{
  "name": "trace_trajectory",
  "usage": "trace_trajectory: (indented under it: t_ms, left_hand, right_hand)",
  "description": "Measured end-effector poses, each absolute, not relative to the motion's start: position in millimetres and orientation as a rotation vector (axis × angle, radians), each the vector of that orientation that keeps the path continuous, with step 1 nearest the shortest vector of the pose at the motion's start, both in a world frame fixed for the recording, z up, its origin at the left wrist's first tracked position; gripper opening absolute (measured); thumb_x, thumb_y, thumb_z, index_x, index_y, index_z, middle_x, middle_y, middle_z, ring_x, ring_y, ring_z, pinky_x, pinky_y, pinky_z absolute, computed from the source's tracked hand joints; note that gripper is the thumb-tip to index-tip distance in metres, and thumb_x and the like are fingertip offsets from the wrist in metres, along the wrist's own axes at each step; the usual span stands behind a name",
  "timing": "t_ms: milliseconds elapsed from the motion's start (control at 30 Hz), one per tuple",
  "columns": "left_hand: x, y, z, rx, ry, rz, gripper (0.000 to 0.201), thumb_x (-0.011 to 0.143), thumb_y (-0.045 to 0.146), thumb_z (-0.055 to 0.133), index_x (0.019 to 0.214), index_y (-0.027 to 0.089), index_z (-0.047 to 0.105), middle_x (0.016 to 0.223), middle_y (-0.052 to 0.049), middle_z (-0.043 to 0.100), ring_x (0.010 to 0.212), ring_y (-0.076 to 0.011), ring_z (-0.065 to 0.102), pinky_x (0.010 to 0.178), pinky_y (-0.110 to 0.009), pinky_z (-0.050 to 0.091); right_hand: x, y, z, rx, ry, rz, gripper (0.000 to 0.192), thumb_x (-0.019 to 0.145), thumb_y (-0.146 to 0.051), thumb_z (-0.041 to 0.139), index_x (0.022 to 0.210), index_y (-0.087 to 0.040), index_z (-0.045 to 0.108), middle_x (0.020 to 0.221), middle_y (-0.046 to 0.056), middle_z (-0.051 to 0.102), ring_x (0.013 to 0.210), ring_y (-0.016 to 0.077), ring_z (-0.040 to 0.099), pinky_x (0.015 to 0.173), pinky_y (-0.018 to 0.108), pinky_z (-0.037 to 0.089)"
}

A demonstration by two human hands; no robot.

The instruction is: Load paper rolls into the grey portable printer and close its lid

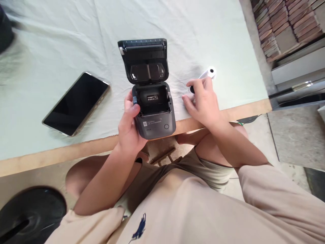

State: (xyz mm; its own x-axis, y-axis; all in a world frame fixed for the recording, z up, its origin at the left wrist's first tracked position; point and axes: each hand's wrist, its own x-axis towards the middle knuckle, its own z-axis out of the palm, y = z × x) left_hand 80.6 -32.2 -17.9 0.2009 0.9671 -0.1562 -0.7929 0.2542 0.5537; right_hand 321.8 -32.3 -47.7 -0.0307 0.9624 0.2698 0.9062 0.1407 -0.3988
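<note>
1. Beige T-shirt (188, 206) fabric fills the near side, a dark blue feather-like motif (139, 227) on its left part; olive-brown shorts (157, 176) show beyond it.
2. At the near left, on the floor side of the table, is a round black object (30, 210), cut off by the view.
3. The left hand (130, 125) grips a dark grey label printer (157, 120) by its left side, thumb pressed on the near-left rim and fingers mostly hidden behind.
4. That printer is over the near wooden edge (83, 147) of the table; its lid (144, 57) is swung open toward the far side, baring a hollow compartment with a small printed sticker (152, 97) inside. A round power button (166, 126) sits at the right of the front.
5. To the right, the right hand (204, 101) curls over white paper roll stock (211, 71) lying on the pale cloth (88, 40). Thumb and forefinger stand apart around a dark-centred end; whether they pinch it, I cannot tell.
6. Left of the printer, a smartphone (77, 103) lies slantwise, screen dark.
7. Stacked bricks (286, 27) stand at the far right.
</note>
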Motion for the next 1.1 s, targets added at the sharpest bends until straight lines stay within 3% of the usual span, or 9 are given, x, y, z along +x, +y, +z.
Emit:
trace_trajectory:
  t_ms: [100, 233, 433, 600, 700, 767, 867, 967, 1100]
  left_hand:
    - [80.7, -32.8, -15.7, 0.369, 0.531, 1.264, 0.016, 0.099, 0.021, 0.069, 0.114, 0.02, 0.074, 0.105, 0.001, 0.082, 0.096, -0.0146, 0.077, 0.107, -0.032, 0.062]
    - [80.5, -34.0, -13.5, 0.339, 0.547, 1.248, 0.015, 0.099, 0.022, 0.068, 0.114, 0.021, 0.072, 0.105, 0.0, 0.08, 0.096, -0.0163, 0.075, 0.089, -0.031, 0.066]
    - [78.6, -36.6, -11.9, 0.35, 0.575, 1.222, 0.018, 0.1, 0.022, 0.068, 0.118, 0.024, 0.067, 0.111, 0.0, 0.077, 0.1, -0.0164, 0.075, 0.089, -0.029, 0.065]
    - [78.4, -40.7, -13.0, 0.398, 0.599, 1.177, 0.03, 0.101, 0.022, 0.071, 0.129, 0.028, 0.062, 0.125, 0.0, 0.074, 0.131, -0.0213, 0.072, 0.116, -0.037, 0.057]
    - [81.0, -42.3, -9.1, 0.388, 0.616, 1.191, 0.034, 0.101, 0.018, 0.066, 0.132, 0.03, 0.057, 0.119, 0.002, 0.074, 0.15, -0.0243, 0.062, 0.126, -0.046, 0.051]
    - [82.5, -43.0, -4.0, 0.372, 0.642, 1.181, 0.032, 0.102, 0.017, 0.062, 0.13, 0.03, 0.055, 0.113, 0.001, 0.073, 0.155, -0.0251, 0.057, 0.128, -0.049, 0.05]
    - [82.2, -43.2, 2.4, 0.355, 0.65, 1.162, 0.026, 0.103, 0.019, 0.058, 0.127, 0.029, 0.055, 0.112, 0.0, 0.073, 0.155, -0.0243, 0.057, 0.127, -0.046, 0.052]
    - [78.4, -42.2, 1.6, 0.339, 0.641, 1.17, 0.023, 0.102, 0.021, 0.058, 0.124, 0.029, 0.056, 0.112, 0.001, 0.073, 0.144, -0.0226, 0.066, 0.122, -0.04, 0.055]
    - [70.6, -39.0, -11.5, 0.395, 0.644, 1.128, 0.043, 0.089, 0.022, 0.079, 0.125, 0.033, 0.056, 0.11, 0.003, 0.075, 0.121, -0.0229, 0.076, 0.107, -0.038, 0.061]
  right_hand:
    - [322.2, -26.7, -50.6, -1.639, -1.916, 0.141, 0.052, 0.1, -0.033, 0.06, 0.148, -0.029, 0.041, 0.125, 0.012, 0.06, 0.105, 0.0275, 0.069, 0.087, 0.049, 0.065]
    - [322.9, -19.1, -55.4, -1.454, -1.669, 0.437, 0.08, 0.097, -0.042, 0.067, 0.159, -0.037, 0.017, 0.121, 0.006, 0.068, 0.098, 0.0233, 0.073, 0.071, 0.039, 0.065]
    - [309.8, -21.5, -30.8, -1.203, -1.455, 0.639, 0.031, 0.1, -0.034, 0.058, 0.131, -0.034, 0.056, 0.127, 0.004, 0.076, 0.107, 0.0215, 0.078, 0.087, 0.041, 0.068]
    - [268.2, -44.9, 35.3, -1.105, -1.881, 0.241, 0.048, 0.098, -0.024, 0.063, 0.143, -0.039, 0.061, 0.145, -0.001, 0.073, 0.122, 0.0238, 0.076, 0.105, 0.046, 0.064]
    - [252.1, -45.8, 51.3, -1.193, -2.219, 0.103, 0.053, 0.093, -0.012, 0.063, 0.142, -0.032, 0.059, 0.137, 0.002, 0.077, 0.117, 0.0257, 0.077, 0.097, 0.043, 0.063]
    - [249.6, -41.2, 49.3, -1.278, -2.336, 0.059, 0.042, 0.094, -0.012, 0.06, 0.133, -0.027, 0.062, 0.121, 0.003, 0.08, 0.103, 0.0254, 0.079, 0.09, 0.042, 0.062]
    - [250.1, -35.2, 43.5, -1.317, -2.368, -0.053, 0.011, 0.103, -0.026, 0.059, 0.111, -0.027, 0.068, 0.106, 0.001, 0.081, 0.096, 0.025, 0.079, 0.088, 0.043, 0.058]
    - [246.3, -37.0, 43.5, -1.321, -2.366, -0.064, 0.023, 0.111, -0.038, 0.052, 0.102, -0.028, 0.071, 0.107, 0.0, 0.084, 0.109, 0.0256, 0.079, 0.094, 0.046, 0.056]
    - [239.4, -48.8, 43.5, -1.305, -2.415, 0.143, 0.03, 0.111, -0.05, 0.052, 0.099, -0.034, 0.074, 0.109, -0.004, 0.085, 0.123, 0.0288, 0.078, 0.109, 0.057, 0.056]
